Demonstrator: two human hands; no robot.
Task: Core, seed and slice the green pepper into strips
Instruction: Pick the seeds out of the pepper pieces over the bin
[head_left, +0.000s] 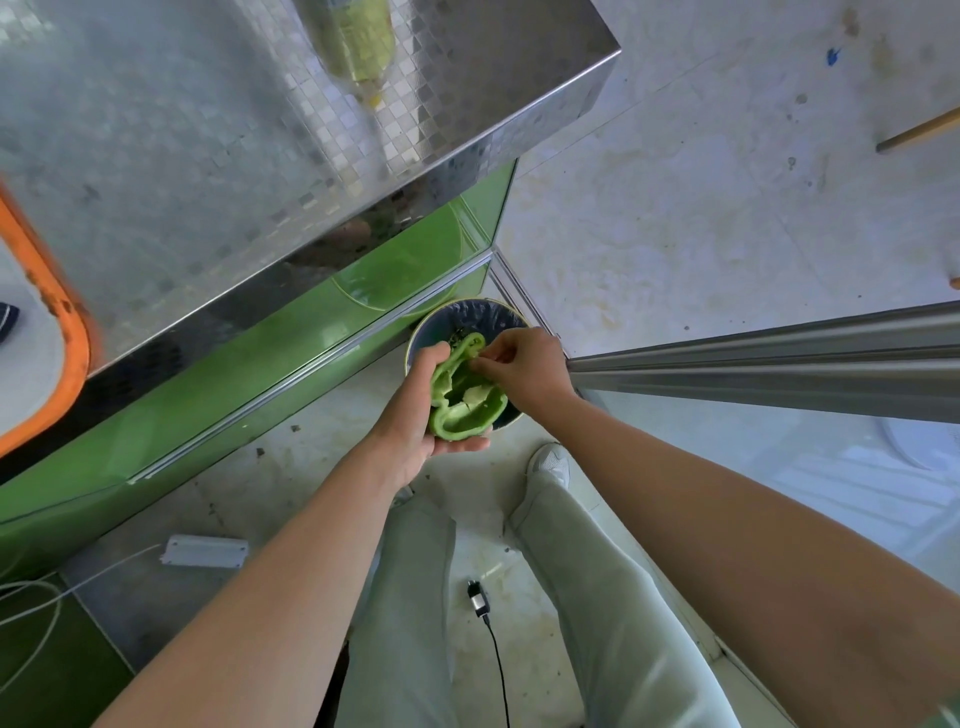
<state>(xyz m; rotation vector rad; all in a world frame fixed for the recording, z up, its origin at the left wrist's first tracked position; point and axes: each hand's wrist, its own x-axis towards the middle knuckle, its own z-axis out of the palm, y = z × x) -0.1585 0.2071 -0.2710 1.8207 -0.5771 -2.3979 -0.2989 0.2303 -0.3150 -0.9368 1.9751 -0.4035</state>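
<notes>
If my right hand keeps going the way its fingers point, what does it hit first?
Probably the inner wall of the green pepper cupped in your left hand. The right hand has its fingers at the pepper's hollow, though depth is unclear.

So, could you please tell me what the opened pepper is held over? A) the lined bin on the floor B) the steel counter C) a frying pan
A: the left hand cradles the green pepper above the round lined bin, the right hand picking at its inside.

Bare forearms (291, 571), pale trousers (597, 597), white sneaker (549, 462)
</notes>
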